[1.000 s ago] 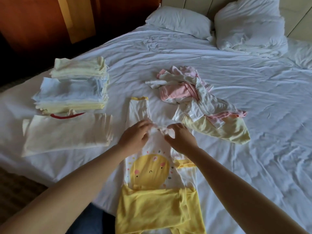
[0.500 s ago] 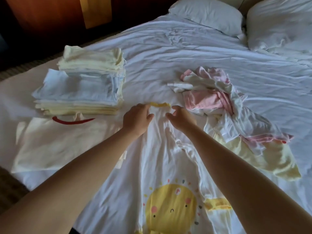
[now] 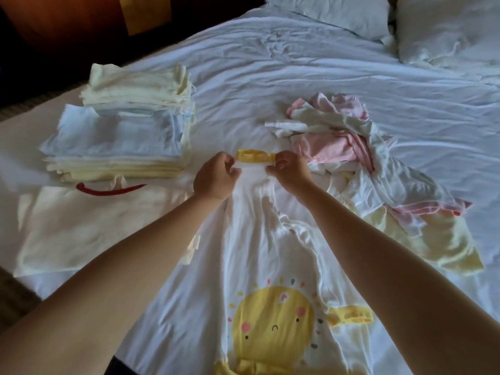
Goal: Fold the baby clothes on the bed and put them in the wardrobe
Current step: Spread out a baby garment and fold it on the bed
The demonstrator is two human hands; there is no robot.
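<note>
A white baby garment (image 3: pixel 251 255) with a yellow sun print and yellow cuffs lies flat on the bed in front of me. My left hand (image 3: pixel 215 177) and my right hand (image 3: pixel 289 171) pinch the far end of its leg, one on each side, just below the yellow cuff (image 3: pixel 255 156). A pile of unfolded pink, white and yellow baby clothes (image 3: pixel 359 169) lies to the right. A stack of folded clothes (image 3: pixel 121 136) stands to the left, with a flat cream piece (image 3: pixel 89 226) with red trim in front of it.
The white sheet of the bed (image 3: pixel 311 85) is wrinkled. Two white pillows (image 3: pixel 332 12) lie at the far end. Dark wooden furniture (image 3: pixel 67 28) stands beyond the bed's left edge, and the floor shows at the lower left.
My view has moved closer to the bed. Both hands have gone from the garment's middle up to the far leg cuff and now pinch the cloth there.
</note>
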